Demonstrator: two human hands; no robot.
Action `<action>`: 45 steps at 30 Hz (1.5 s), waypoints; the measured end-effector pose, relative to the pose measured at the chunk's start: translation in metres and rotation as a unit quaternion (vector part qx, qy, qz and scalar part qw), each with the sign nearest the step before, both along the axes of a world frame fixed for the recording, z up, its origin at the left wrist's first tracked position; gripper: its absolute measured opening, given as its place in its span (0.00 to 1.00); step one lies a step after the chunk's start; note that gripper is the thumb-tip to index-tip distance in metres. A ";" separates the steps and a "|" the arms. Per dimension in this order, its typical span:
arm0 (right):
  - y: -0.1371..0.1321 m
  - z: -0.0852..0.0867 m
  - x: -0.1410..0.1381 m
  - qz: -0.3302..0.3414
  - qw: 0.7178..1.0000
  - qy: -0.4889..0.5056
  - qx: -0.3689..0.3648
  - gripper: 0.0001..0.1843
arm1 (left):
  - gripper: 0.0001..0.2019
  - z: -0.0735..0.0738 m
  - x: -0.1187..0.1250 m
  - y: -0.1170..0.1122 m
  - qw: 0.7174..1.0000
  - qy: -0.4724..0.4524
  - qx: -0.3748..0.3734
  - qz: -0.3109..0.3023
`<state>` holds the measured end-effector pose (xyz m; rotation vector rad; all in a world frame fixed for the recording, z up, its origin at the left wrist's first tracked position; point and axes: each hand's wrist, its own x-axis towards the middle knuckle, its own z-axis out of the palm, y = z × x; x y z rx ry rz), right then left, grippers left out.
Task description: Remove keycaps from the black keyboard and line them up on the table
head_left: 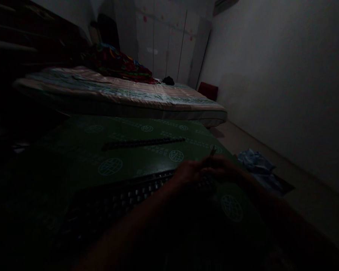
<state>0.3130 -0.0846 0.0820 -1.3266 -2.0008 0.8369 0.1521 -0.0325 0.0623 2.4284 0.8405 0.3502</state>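
Note:
The room is very dark. My left hand [188,174] and my right hand [227,170] meet over a dark keyboard [130,194] lying on a green printed cover [113,154]. Both hands look closed around a thin stick-like object [212,152] whose tip pokes up between them; I cannot make out what it is. A long dark strip [142,143] lies on the green cover beyond the hands.
A bed with a striped sheet [124,94] and a heap of colourful cloth [118,64] stands behind. White wardrobe doors [169,41] fill the back wall. A red box [207,90] and a bluish crumpled bundle [254,160] sit on the floor at right.

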 end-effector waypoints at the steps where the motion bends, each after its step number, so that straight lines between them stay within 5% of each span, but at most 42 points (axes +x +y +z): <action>1: 0.011 0.002 0.006 0.007 1.000 -0.014 0.006 0.13 | 0.15 0.001 0.007 0.009 1.000 0.013 0.000 0.025; 8: 0.053 -0.007 0.030 0.062 0.997 -0.052 -0.008 0.14 | 0.13 -0.017 0.035 0.043 0.997 0.038 -0.009 0.059; 13: 0.055 -0.018 0.038 0.071 0.995 -0.060 -0.036 0.14 | 0.13 -0.030 0.039 0.045 0.996 0.056 -0.014 0.063; 33: 0.051 -0.041 0.047 0.064 0.993 0.007 -0.095 0.13 | 0.14 -0.037 0.047 0.045 0.990 0.124 0.008 0.070; 39: 0.047 -0.048 0.043 -0.025 0.998 0.004 -0.056 0.13 | 0.12 -0.033 0.043 0.044 0.991 0.119 -0.006 0.057; 45: 0.044 -0.064 0.023 -0.207 0.978 0.008 0.024 0.13 | 0.10 -0.026 0.039 0.041 0.991 0.106 -0.048 0.062</action>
